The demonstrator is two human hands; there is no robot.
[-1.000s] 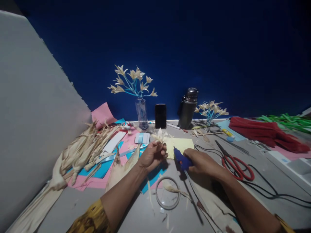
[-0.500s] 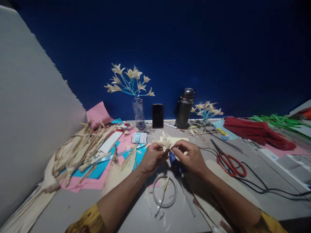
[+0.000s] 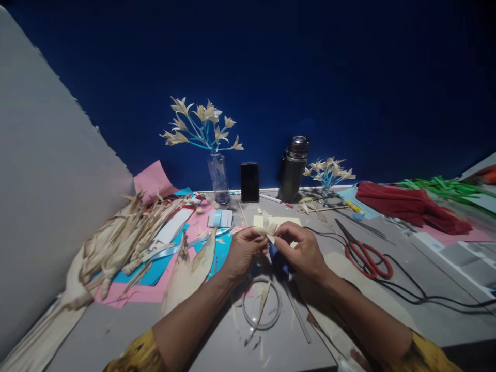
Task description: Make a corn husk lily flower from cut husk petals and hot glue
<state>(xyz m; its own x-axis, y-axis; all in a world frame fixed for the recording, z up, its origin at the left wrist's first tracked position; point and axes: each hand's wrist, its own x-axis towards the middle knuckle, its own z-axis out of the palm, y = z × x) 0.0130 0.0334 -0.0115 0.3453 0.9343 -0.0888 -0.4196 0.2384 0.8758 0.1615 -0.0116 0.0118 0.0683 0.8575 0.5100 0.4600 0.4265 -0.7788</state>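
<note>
Between my fingertips, over the middle of the table, is a pale cream flower of dried husk petals (image 3: 266, 225). My left hand (image 3: 247, 251) pinches it from the left side. The fingers of my right hand (image 3: 301, 248) close on its right and lower petals. Just beneath, partly covered by my right hand, lies a tool with a blue handle (image 3: 277, 258) and a thin metal shaft. Nearer me is a grey ring (image 3: 245, 310) with a dry husk strip (image 3: 263, 299) lying across it. A yellow paper pad (image 3: 289, 221) shows behind my hands.
Dried husks (image 3: 112, 243) are heaped at left on pink and blue paper. A glass vase (image 3: 219, 178) of husk flowers, a phone (image 3: 250, 183) and a flask (image 3: 293, 173) stand along the wall. Red-handled scissors (image 3: 366, 258), a black cable (image 3: 422, 296) and red cloth (image 3: 411, 206) lie right.
The view has shifted slightly. My fingers have moved a little around the flower, whose petals now stand more upright. Both hands still hold it.
</note>
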